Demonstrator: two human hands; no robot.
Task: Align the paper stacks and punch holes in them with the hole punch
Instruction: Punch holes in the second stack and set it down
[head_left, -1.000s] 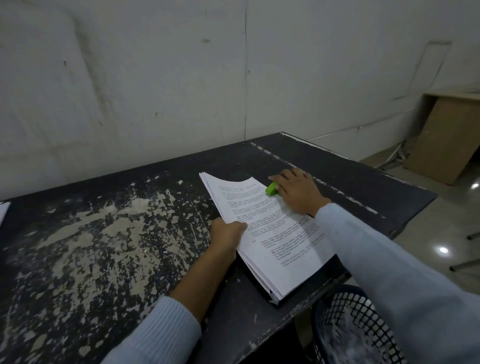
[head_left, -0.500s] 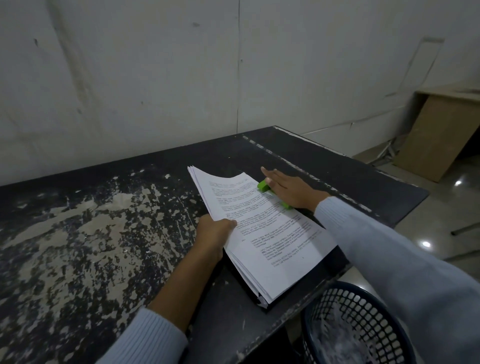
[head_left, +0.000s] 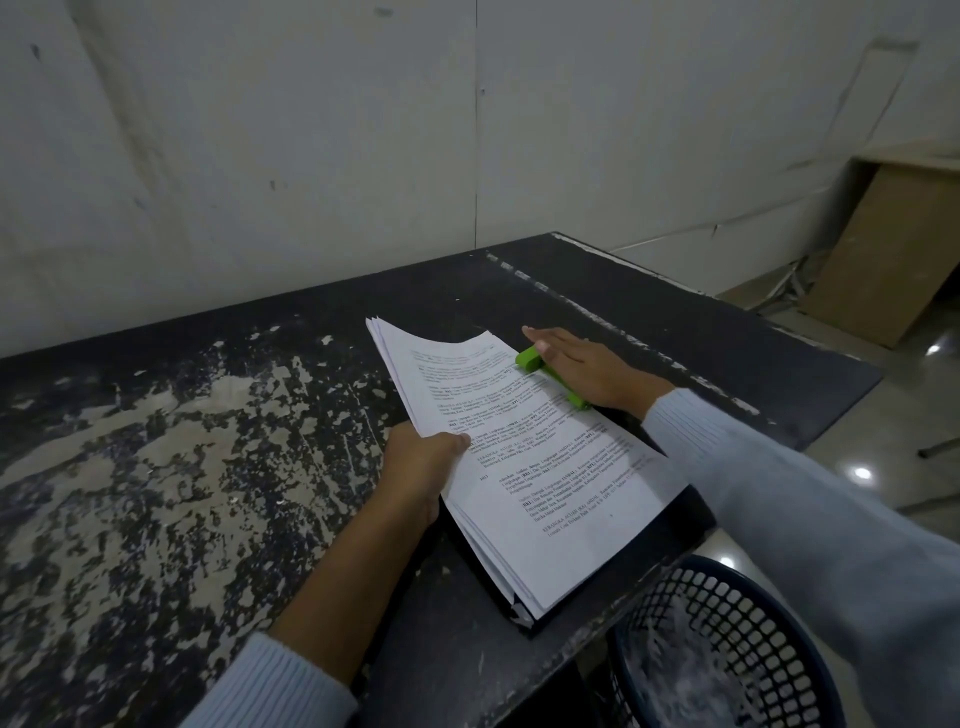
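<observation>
Head view: paper stack (head_left: 524, 467) lying at the right near part of the table (head_left: 156, 467), printed side up, near corner close to the table edge. Far end fanned and lifted slightly. Dark cover or folder visible beneath the stack at its near corner. Green punch (head_left: 545, 373) seated on the stack's right long edge, toward the far end. Right hand (head_left: 587, 371) flat on top of the punch, palm down, fingers extended, not curled round it. Left hand (head_left: 423, 467) gripping the stack's left long edge, thumb on the top sheet, fingers hidden below. Both sleeves pale blue. Tabletop black, paint heavily worn on the left. Dark mesh bin (head_left: 727, 649) just off the table's near right corner.
</observation>
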